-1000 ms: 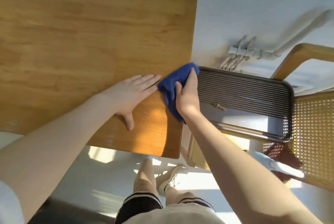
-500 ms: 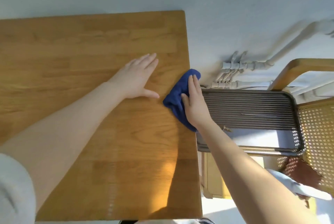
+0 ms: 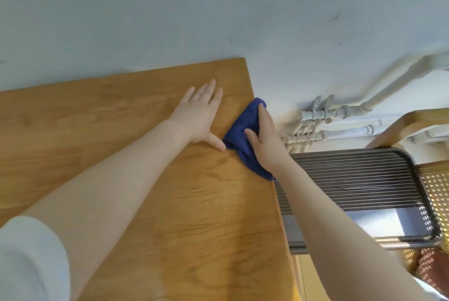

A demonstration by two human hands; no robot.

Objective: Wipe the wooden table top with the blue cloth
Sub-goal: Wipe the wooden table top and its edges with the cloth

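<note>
Over the last second your right hand (image 3: 263, 141) has carried the blue cloth (image 3: 239, 139) along the right edge of the wooden worktop (image 3: 170, 203), from near the front corner toward the far corner by the wall (image 3: 218, 9). Your left hand (image 3: 199, 116) has advanced with it and now lies flat on the wood, fingers straight and pointing toward the wall, thumb splayed with its tip touching or just beside the cloth. Your right hand presses the cloth flat with extended fingers, the thumb laid across the fabric; it is pressing, not gripping. The cloth lies bunched at the right edge of the worktop, slightly overhanging it, beside the pipes (image 3: 323, 121) and the ribbed radiator (image 3: 352, 186). Its long axis runs diagonally: the far end points to the wall and slightly right, the near end sits under your right wrist at the edge. Judging from this stroke, the right margin is nearly covered up to the far corner, while the broad area to the left appears not yet wiped, though the frames cannot confirm this. Expect the next stroke to turn left across the worktop.
</note>
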